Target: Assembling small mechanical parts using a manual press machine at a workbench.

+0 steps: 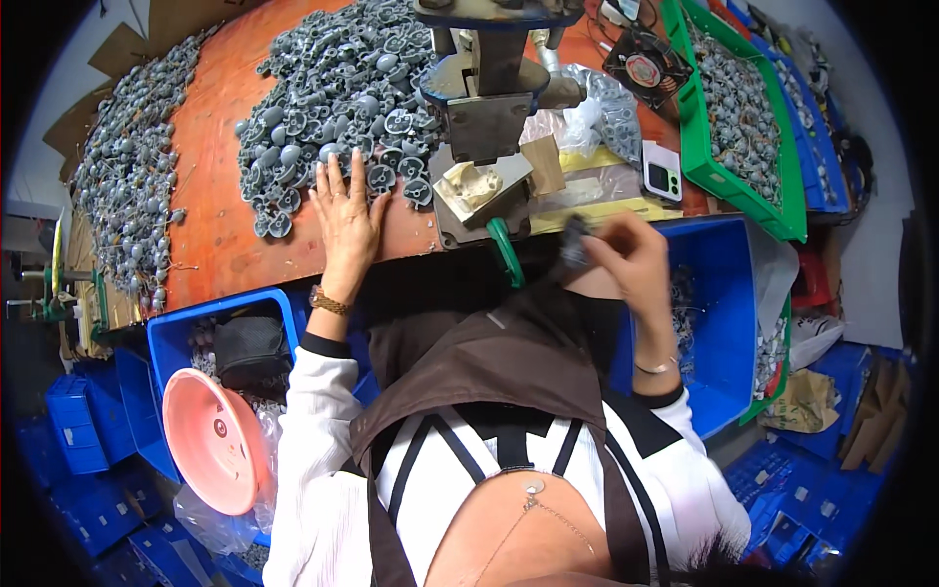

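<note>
My left hand [347, 223] lies on the orange-red tabletop with fingers spread. Its fingertips touch the near edge of a heap of grey round plastic shells [342, 98]. My right hand [631, 256] is raised in front of the table edge, pinching a small grey plastic part [575, 245]; motion blurs the part's shape. Between my hands stands a bench press [489, 122], its dark metal head above a cream-coloured fixture [469, 186] on a metal base. A green handle [505, 249] sticks out from the base toward me.
Another heap of grey parts with wires [132, 166] covers the table's left side. A green tray [696, 147] of similar parts, a small fan [646, 68] and a phone [662, 174] are at right. Blue bins [724, 323] flank my lap; a pink basin [201, 450] sits at left.
</note>
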The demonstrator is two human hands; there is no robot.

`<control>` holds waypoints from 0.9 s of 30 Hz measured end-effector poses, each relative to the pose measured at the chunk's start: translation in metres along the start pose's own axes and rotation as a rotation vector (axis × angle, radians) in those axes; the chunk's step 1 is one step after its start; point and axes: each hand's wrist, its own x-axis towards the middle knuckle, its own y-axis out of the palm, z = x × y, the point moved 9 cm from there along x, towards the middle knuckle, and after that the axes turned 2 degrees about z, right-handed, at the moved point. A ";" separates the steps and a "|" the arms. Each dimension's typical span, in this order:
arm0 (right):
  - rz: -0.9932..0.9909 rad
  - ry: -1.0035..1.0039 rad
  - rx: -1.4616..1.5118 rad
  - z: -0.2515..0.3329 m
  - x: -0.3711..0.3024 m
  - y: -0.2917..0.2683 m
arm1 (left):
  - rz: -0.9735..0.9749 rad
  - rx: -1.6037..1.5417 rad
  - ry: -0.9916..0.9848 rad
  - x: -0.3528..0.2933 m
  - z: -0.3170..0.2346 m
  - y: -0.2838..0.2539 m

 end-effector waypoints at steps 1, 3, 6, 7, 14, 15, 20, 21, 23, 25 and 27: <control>-0.067 0.017 -0.022 0.001 -0.013 -0.026 | 0.022 0.055 0.017 0.002 0.000 -0.001; -0.145 0.118 -0.091 -0.005 -0.041 -0.079 | 0.097 0.077 0.029 0.004 0.003 -0.008; -0.264 0.267 -0.155 -0.044 -0.089 -0.160 | -0.056 0.074 0.141 0.024 -0.002 -0.046; -0.315 0.402 -0.474 -0.051 -0.103 -0.180 | -0.155 0.058 0.200 0.037 -0.002 -0.059; -0.402 0.184 -0.910 -0.029 -0.069 -0.190 | -0.086 0.477 -0.017 0.103 0.076 -0.043; -0.423 0.130 -0.870 -0.026 -0.054 -0.193 | -0.054 0.483 -0.018 0.105 0.080 -0.038; -0.615 -0.137 -0.498 -0.007 0.036 -0.240 | -0.274 0.122 0.066 0.090 0.059 -0.050; -0.655 -0.158 -0.504 -0.006 0.058 -0.253 | -0.350 -0.128 0.063 0.085 0.053 -0.058; -0.715 -0.179 -0.515 -0.015 0.111 -0.281 | -0.109 -0.502 -0.263 0.071 0.060 -0.038; -0.687 -0.090 -0.341 -0.042 0.170 -0.304 | -0.116 -1.071 -0.215 0.054 0.024 -0.025; -0.571 0.087 -0.007 -0.081 0.221 -0.315 | -0.062 -1.230 -0.191 0.040 -0.015 -0.015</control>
